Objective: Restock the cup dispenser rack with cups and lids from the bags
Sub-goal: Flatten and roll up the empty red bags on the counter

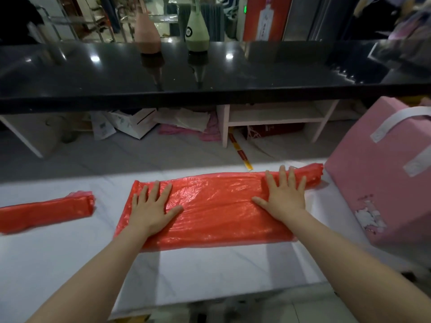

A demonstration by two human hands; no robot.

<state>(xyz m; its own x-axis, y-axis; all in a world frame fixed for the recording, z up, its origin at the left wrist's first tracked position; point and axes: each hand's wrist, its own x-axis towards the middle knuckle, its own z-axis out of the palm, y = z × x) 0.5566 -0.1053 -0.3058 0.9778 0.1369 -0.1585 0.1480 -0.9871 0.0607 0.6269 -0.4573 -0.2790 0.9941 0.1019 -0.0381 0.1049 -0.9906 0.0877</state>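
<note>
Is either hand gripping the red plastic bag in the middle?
No, the left hand and right hand both press flat on the red bag with straight fingers.

two bare forearms in view, no sleeves reaching them, nothing at the wrists. left hand and right hand are bare too: no gloves, no rings, nails short and plain.

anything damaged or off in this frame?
Yes. The pink box at the right has its surface peeled away near the lower front, showing white underneath. Papers and boxes lie jumbled under the black counter. No cups, lids or rack in view.
</note>
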